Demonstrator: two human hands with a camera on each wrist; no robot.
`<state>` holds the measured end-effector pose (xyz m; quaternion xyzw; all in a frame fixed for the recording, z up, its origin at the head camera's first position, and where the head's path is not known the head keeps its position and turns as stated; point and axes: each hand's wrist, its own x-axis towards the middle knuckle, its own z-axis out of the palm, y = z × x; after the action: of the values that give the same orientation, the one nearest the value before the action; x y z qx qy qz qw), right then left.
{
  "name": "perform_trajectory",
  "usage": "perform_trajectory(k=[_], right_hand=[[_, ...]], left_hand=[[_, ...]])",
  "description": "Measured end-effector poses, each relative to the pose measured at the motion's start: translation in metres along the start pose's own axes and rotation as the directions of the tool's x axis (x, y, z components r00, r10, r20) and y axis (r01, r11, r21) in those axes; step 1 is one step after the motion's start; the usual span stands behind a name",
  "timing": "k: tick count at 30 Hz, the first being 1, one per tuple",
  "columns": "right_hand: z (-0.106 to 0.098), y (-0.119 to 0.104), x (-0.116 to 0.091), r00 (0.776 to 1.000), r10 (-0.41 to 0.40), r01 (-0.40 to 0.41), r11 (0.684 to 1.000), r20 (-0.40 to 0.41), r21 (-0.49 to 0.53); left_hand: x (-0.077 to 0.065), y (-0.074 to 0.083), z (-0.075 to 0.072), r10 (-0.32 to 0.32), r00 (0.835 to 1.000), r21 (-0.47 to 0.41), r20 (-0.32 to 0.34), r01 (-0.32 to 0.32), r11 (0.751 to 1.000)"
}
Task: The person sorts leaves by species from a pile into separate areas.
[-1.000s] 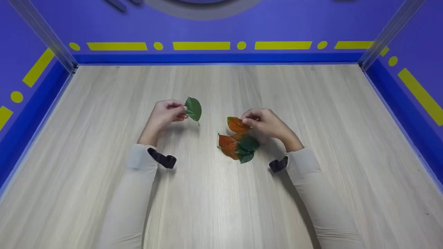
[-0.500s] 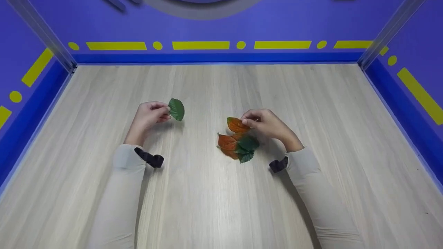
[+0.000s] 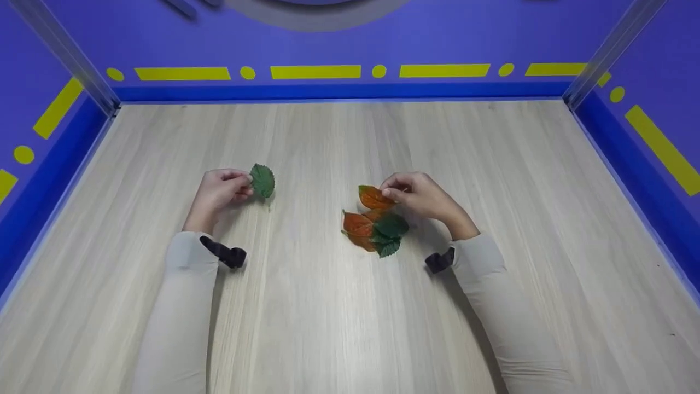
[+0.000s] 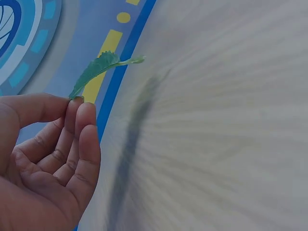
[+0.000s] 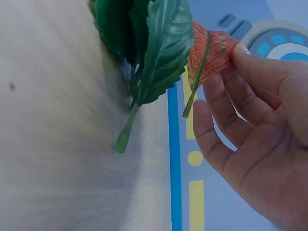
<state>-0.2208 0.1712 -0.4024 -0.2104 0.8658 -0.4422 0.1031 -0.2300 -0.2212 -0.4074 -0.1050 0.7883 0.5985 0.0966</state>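
My left hand pinches a green leaf with toothed edges between thumb and fingertips, over the left-middle of the table. In the left wrist view the green leaf is seen edge-on, its short stem pointing right, with a shadow on the tabletop. To the right, my right hand pinches an orange-red leaf by its edge. Just below that leaf is a cluster of orange leaves and dark green leaves. The right wrist view has a green leaf large in front, beside the veined red leaf.
A pale wood-grain table spreads under both hands. Blue-purple walls with yellow dashes and dots close off the back and both sides. Black wrist cameras sit at both cuffs.
My left hand has moved left and slightly nearer with the green leaf, away from the cluster. My right hand and the orange-red leaf have stayed in place.
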Motion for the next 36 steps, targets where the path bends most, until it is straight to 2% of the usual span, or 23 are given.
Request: perform_trajectory(k=[11, 15, 24, 28, 36], right_hand=[[-0.001, 0.0, 0.001, 1.0, 0.021, -0.021, 1.0, -0.012, 0.001], [-0.001, -0.004, 0.001, 1.0, 0.03, -0.03, 1.0, -0.009, -0.003], [-0.001, 0.003, 0.002, 1.0, -0.023, 0.023, 1.0, -0.009, 0.006], [-0.001, 0.003, 0.001, 0.999, -0.035, 0.035, 0.999, -0.008, 0.006], [-0.004, -0.002, -0.003, 0.999, -0.015, 0.015, 1.0, -0.03, 0.001]], left_hand=[[0.004, -0.005, -0.008, -0.078, 0.997, 0.017, -0.001, 0.078, 0.997], [0.005, -0.004, -0.009, -0.071, 0.997, 0.021, 0.002, 0.071, 0.997], [0.005, -0.009, -0.011, -0.107, 0.994, 0.016, 0.009, 0.107, 0.994], [0.005, -0.01, -0.009, -0.102, 0.995, 0.02, 0.002, 0.102, 0.995], [0.008, -0.008, -0.009, -0.089, 0.996, 0.052, 0.005, 0.089, 0.995]])
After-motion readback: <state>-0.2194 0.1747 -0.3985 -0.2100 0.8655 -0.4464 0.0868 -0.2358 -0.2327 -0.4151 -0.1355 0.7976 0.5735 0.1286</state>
